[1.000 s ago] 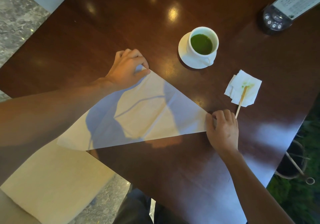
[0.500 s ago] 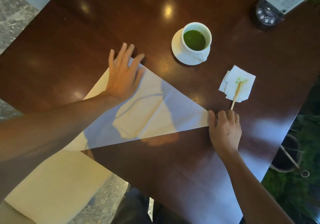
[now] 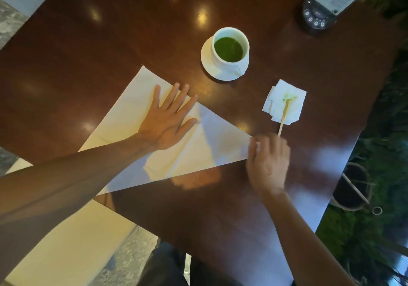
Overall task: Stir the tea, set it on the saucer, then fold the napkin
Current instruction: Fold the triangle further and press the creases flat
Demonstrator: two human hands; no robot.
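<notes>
napkin (image 3: 176, 153) flat mid worktop (image 3: 88, 54), cup (image 3: 229, 47) on saucer (image 3: 206, 62) near far edge | left hand (image 3: 167, 120) spread flat on napkin | right hand (image 3: 268, 160) pinching napkin's point | press crease hard, lift point slowly

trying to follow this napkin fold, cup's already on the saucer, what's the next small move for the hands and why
Probably lift the corner that the right hand pinches and carry it over toward the left hand. The napkin already lies as a flat triangle, the left hand presses it flat with straight fingers, and the right grip sits at its pointed right tip, so another fold looks due. The cup stands on its saucer.
</notes>
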